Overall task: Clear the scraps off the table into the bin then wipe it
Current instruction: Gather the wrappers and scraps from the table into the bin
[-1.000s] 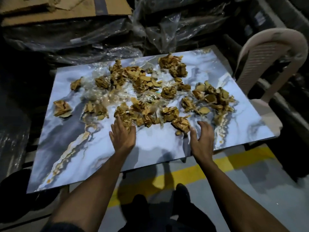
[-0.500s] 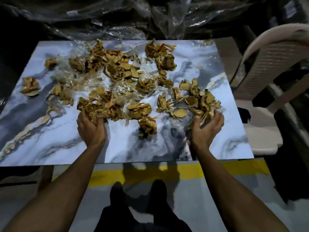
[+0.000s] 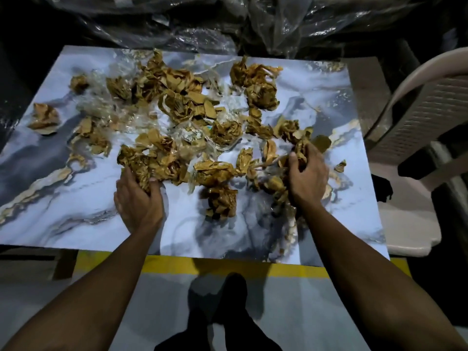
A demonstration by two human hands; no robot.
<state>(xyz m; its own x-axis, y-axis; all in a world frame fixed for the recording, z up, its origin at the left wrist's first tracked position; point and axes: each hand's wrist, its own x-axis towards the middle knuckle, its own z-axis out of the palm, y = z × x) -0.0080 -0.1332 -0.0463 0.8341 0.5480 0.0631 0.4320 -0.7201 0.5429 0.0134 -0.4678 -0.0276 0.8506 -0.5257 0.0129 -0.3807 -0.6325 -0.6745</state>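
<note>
I'm at the gathering step: my left hand point(image 3: 138, 198) has its fingers curled into a wad of crumpled brown tape point(image 3: 141, 164) at the near-left of the pile, and my right hand point(image 3: 305, 177) grasps another clump point(image 3: 300, 148) on the right. Most scraps point(image 3: 182, 97) remain spread across the marble-patterned table point(image 3: 76, 211), tangled with clear plastic film point(image 3: 126, 115). No bin is in view; next I'd bunch both handfuls and locate it.

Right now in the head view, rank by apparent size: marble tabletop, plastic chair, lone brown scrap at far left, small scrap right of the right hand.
1. marble tabletop
2. plastic chair, partly cut off by the frame
3. far-left scrap
4. small scrap
</note>
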